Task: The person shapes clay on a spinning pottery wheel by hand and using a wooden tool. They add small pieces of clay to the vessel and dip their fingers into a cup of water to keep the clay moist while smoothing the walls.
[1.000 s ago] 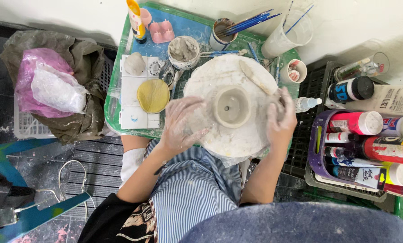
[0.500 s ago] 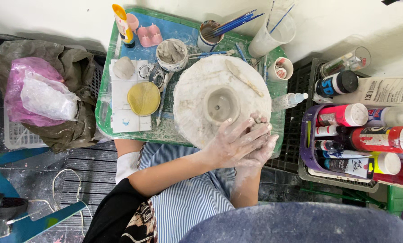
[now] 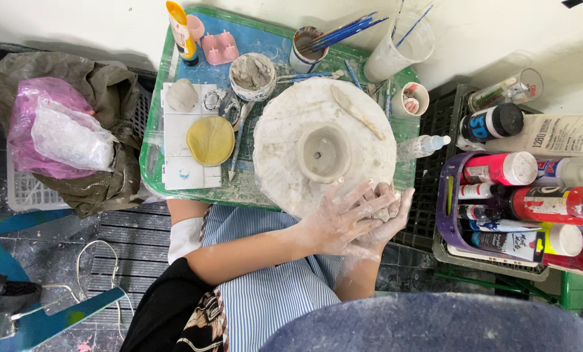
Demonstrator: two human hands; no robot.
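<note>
My left hand [image 3: 336, 225] and my right hand [image 3: 399, 210], both smeared with wet clay, are pressed together around a small lump of grey clay [image 3: 379, 195]. They meet at the near right edge of a round white board [image 3: 282, 133]. A small, thick-walled clay bowl [image 3: 324, 153] sits alone at the middle of that board, a short way from both hands. A flat wooden modelling tool [image 3: 356, 112] lies on the far side of the board.
The board rests on a green tray [image 3: 151, 153] with a yellow sponge [image 3: 210, 140], a tub of clay slip [image 3: 252, 73], a cup of brushes [image 3: 306, 47] and a small spray bottle [image 3: 423, 146]. A purple basket of paint bottles [image 3: 449, 215] stands at right. A pink bag [image 3: 47, 130] lies left.
Both hands have left the sides of the clay bowl and come together at the board's near right edge, now clasped on a lump of clay.
</note>
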